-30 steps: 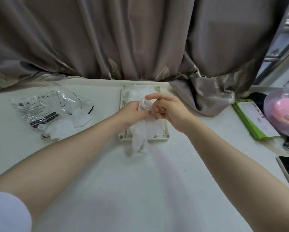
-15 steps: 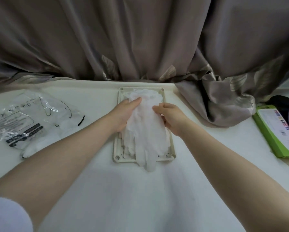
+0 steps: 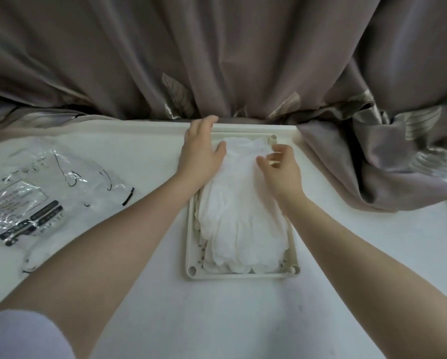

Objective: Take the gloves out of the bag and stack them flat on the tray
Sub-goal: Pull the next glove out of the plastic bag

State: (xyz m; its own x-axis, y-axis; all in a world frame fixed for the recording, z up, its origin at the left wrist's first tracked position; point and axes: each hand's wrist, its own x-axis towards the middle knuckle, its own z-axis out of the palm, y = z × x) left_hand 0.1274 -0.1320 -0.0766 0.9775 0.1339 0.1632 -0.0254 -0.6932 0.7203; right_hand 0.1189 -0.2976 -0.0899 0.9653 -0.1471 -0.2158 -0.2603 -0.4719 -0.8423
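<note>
The right hand (image 3: 282, 169) is making a loose grip at the far end of the top glove (image 3: 240, 216), thumb and curled fingers nearly closed; whether they are really pinching the cuff I cannot tell. Just left of this grip, the left hand (image 3: 201, 154) is lying flat with straight fingers, pressing the far left part of the stack and reaching over the tray (image 3: 191, 244) rim. From the grip toward the person, the gloves are lying stretched along the tray, fingertips at the near edge.

To do this well, I think the flat hand should be holding the pile while the other is smoothing the cuff outward, without lifting lower layers.

Far left of the grip, one clear bag (image 3: 35, 193) is lying on the tabletop (image 3: 230, 320), seemingly with gloves remaining inside. One tray, one bag; the number of stacked gloves is unclear.
</note>
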